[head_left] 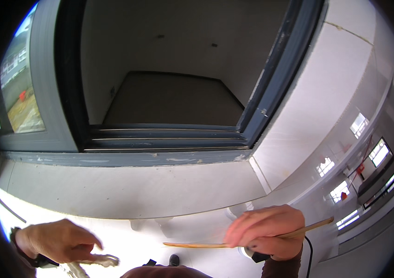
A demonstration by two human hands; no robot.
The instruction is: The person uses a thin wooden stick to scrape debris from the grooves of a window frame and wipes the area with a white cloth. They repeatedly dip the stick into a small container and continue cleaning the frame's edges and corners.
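Observation:
My right hand (266, 231) is closed around a thin wooden stick (193, 245), which lies roughly level, with one end out to the left and the other past the wrist to the right. At the lower left, my left hand (61, 241) holds a crumpled pale cloth or similar soft material (106, 260) that hangs below the fingers. Both hands are in front of a white tiled window ledge (141, 189). Motion blurs the fingers of the right hand.
Beyond the ledge is a grey metal sliding-window frame (169, 142) around a dark opening. A glass pane (23, 97) stands at the left. White glossy tiles (308, 104) cover the wall at the right. A black cable (310, 257) hangs beside my right forearm.

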